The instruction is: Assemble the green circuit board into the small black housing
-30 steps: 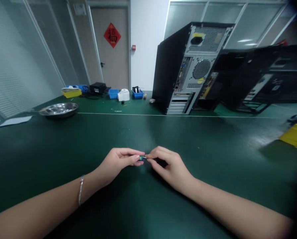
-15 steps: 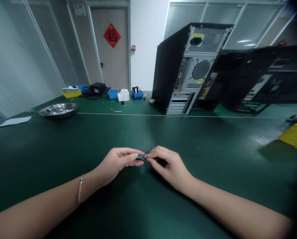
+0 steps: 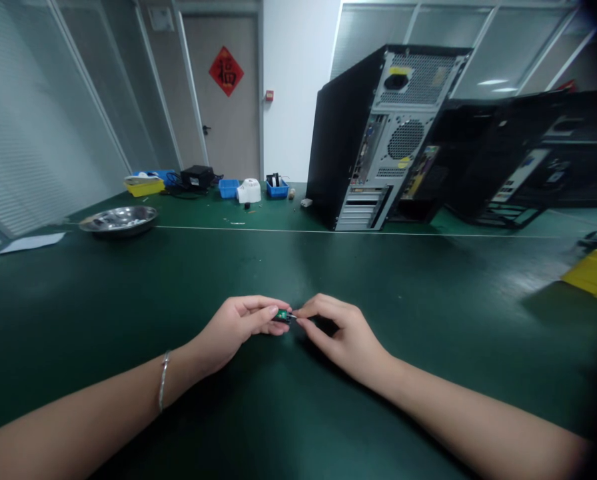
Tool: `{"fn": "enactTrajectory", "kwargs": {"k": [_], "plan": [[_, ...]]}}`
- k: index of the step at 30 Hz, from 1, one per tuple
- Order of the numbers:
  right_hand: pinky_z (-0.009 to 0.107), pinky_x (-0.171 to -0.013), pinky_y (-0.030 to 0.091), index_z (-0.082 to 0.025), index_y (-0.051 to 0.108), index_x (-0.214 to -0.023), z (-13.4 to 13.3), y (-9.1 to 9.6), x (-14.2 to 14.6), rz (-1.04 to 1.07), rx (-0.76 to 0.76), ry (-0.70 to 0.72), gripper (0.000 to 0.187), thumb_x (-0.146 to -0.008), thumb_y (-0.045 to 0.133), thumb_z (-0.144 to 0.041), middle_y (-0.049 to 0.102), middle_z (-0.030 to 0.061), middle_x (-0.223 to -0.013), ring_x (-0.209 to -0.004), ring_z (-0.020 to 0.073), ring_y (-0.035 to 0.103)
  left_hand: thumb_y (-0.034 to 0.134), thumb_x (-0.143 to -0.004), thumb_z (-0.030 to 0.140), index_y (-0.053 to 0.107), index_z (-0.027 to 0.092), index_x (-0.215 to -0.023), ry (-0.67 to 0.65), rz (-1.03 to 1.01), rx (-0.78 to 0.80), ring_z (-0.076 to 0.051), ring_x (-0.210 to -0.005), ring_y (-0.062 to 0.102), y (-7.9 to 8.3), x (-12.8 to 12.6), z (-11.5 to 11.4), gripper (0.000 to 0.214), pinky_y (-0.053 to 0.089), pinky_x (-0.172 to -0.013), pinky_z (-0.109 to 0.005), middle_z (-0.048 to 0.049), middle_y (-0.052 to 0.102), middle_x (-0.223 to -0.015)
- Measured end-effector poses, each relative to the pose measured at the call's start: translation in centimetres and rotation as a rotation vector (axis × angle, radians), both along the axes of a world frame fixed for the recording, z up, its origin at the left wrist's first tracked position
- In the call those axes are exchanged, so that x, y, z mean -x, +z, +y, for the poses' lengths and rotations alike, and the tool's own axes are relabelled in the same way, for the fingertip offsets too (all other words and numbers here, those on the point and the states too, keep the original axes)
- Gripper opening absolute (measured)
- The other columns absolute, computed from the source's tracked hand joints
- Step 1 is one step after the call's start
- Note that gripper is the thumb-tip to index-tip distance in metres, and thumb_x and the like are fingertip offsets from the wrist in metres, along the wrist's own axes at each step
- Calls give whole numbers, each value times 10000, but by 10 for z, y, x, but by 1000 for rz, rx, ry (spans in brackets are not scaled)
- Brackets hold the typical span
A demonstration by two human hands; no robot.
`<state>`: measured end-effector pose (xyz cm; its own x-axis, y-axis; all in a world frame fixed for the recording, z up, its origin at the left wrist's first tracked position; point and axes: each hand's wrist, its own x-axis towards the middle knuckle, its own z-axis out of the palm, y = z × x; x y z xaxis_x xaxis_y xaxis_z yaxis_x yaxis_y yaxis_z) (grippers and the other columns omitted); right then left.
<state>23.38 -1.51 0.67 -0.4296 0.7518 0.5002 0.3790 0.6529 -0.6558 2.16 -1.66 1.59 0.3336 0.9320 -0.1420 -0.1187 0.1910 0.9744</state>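
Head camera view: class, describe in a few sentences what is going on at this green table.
A person pinches a small green part between the fingertips of the left hand and the right hand, low over the green table. The part is too small to identify. A metal bowl sits far to the left, and a computer tower stands beyond.

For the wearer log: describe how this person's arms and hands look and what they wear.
The left hand and right hand are bare: no gloves, no rings to be seen. Both forearms are bare too, with no sleeves in view. A thin silver-coloured bracelet circles the left wrist; the right wrist wears nothing.
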Motion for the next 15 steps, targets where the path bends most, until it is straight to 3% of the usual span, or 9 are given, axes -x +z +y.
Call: {"fn": "enactTrajectory", "kwargs": {"k": [7,10,15], "plan": [[284,-705,501,-200,694,-893,-1,2,0,16,7,-42,116,-904,580,-182,696,37,-840,-765,160,643,724,-817,273,679,150,-1080,-15,57,-123,-137,-822,637,-4,3,1,294,493,-835,-286,-34,701,-872],[279,-700,492,-199,692,-890,0,2,0,26,13,-64,112,-900,582,-177,692,32,-833,-762,158,638,682,-845,267,611,170,-1150,-10,105,-174,-141,-851,618,-6,4,3,328,482,-807,-287,-34,671,-944],[277,-682,479,-197,701,-884,1,3,0,29,31,-80,117,-903,585,-196,687,30,-814,-747,157,631,643,-863,270,581,172,-1003,-73,269,-329,-192,-959,625,-2,6,3,182,473,-888,-342,-48,659,-965]]}}
